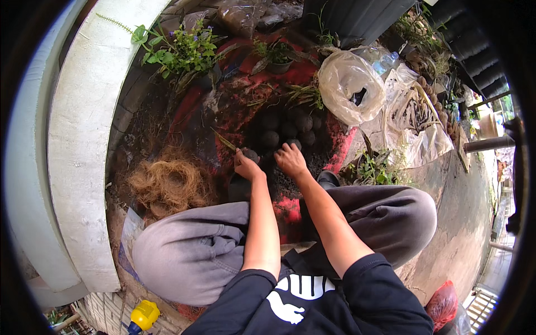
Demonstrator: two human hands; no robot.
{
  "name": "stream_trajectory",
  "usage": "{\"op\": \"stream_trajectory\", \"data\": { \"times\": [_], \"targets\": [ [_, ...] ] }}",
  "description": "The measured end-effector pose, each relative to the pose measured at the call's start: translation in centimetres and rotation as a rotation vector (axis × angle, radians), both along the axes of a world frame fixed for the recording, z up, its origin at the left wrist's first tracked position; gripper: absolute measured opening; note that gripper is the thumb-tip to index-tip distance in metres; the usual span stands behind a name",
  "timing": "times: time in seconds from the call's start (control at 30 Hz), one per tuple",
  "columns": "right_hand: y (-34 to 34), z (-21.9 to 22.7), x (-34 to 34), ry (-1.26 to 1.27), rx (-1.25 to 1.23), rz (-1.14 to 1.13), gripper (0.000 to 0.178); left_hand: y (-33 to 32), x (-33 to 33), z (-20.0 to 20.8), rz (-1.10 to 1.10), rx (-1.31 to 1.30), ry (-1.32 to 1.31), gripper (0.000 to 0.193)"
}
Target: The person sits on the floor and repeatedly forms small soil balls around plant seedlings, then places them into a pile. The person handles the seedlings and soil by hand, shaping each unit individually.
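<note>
A: Left hand?
B: Left hand [245, 166] is curled around a dark ball [251, 156]. Grasping it, fingers bent on its near side. A yellow-green leaf strip [224, 140] sticks out up-left of that hand; can't tell if it's gripped too.
A: Right hand?
B: Right hand [291, 160] is just beside the left, fingers bent down at a second ball [293, 143]. Can't tell if it grasps that or only touches; knuckles hide the contact.
A: Where's the rest of the batch?
B: Ball pile [287, 126] sits just beyond both hands, several round dark balls clustered on dark soil [283, 184]. Soil lies over a red sheet [341, 146].
A: Left side?
B: Tangle of brown fibre [170, 181], near the left knee. Flowering plant [187, 49] beyond it, by the white curved slab [84, 123].
A: Right side?
B: Clear plastic bag [335, 84] with a rolled-open mouth, right of the pile. Flattened plastic sheet [419, 146] next to it. Leafy weeds [382, 170] near the right knee.
A: Posture?
B: Seated low, grey trousers [190, 248], knees spread, both forearms reaching in between. Yellow object [145, 314] at lower left, red bag [442, 305] at lower right.
</note>
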State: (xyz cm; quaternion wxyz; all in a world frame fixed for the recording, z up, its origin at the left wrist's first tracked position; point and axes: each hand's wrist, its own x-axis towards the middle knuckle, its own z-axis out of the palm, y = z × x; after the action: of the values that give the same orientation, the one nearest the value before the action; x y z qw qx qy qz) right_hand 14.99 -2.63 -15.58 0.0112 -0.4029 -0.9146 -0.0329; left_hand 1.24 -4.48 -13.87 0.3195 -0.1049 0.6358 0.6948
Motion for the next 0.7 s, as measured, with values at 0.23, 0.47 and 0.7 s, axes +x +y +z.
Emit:
{"op": "stream_trajectory", "data": {
  "times": [0.23, 0.47, 0.7],
  "targets": [
    [-1.9, -0.6, -1.1, 0.565, -0.250, -0.375, 0.023, 0.3, -1.9, -0.5, -0.095, 0.024, 0.248, 0.034],
    [0.3, 3.0, -2.1, 1.270, -0.898, -0.704, 0.029, 0.7, -2.3, -0.1, -0.511, 0.113, -0.081, 0.031],
    [2.1, 6.0, -4.0, 1.035, -0.726, -0.404, 0.028, 1.6, -2.8, -0.6, -0.674, 0.291, -0.325, 0.033]
  ]
}}
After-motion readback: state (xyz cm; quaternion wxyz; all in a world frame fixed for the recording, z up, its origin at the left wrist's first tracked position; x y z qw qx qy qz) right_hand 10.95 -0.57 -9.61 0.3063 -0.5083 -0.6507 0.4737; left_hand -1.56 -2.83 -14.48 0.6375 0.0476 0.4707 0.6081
